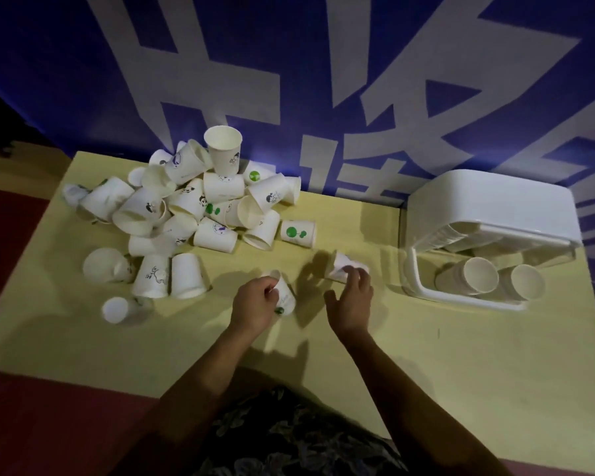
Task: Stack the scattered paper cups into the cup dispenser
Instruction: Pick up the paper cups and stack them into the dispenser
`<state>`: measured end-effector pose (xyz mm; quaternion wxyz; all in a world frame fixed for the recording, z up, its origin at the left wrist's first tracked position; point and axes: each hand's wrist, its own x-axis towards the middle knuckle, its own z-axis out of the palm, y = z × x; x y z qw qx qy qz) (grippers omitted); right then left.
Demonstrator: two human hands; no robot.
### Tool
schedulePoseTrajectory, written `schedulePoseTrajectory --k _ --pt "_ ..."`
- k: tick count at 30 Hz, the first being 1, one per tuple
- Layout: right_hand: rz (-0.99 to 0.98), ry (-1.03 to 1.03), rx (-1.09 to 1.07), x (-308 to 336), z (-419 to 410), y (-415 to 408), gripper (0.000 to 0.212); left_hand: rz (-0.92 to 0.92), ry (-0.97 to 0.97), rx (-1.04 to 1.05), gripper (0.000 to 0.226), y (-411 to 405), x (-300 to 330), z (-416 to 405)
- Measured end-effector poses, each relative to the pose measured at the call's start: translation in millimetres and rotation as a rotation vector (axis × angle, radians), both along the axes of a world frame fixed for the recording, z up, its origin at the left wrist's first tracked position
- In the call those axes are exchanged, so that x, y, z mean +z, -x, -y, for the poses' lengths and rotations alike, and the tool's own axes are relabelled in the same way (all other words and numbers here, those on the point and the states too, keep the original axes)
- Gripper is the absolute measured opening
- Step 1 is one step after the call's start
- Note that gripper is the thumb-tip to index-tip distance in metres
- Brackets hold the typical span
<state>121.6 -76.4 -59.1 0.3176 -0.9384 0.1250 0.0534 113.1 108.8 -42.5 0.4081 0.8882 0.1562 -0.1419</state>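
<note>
- Paper cups [200, 207] lie in a loose white heap on the far left part of the pale yellow worktop [426, 355], some upright, some tipped on their sides, some upside down; several carry green or dark printed marks
- One upright cup [224, 151] stands on top of the heap, its mouth open towards me
- A cup with a green tree print [298, 232] lies on its side at the right edge of the heap, apart from both hands
- My left hand [255, 305] is curled round a single cup [284, 293] near the middle of the worktop, just in front of the heap; the fingers wrap its side and the cup looks tilted
- My right hand [352, 300] hovers just right of the left one, fingers spread and loosely bent, palm down; its fingertips are at another cup [340, 266] lying on its side, but I cannot tell whether they touch it or grip it
- The cup dispenser [488, 214], a white boxy unit with a clear front section, sits at the right side of the worktop against the wall
- Two nested stacks of cups [480, 276] lie side by side in its open white frame, mouths pointing towards me
- A blue wall banner [358, 63] with large pale characters runs behind the worktop
- A dark patterned garment [289, 438] shows at the bottom edge, between my forearms
</note>
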Motion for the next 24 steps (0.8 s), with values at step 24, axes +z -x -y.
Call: schedulePoseTrajectory --k 24 --pt "0.383 0.005 0.105 76.1 244.4 20.5 0.006 0.4 -0.095 -0.162 0.022 -16.0 78.0 234.6"
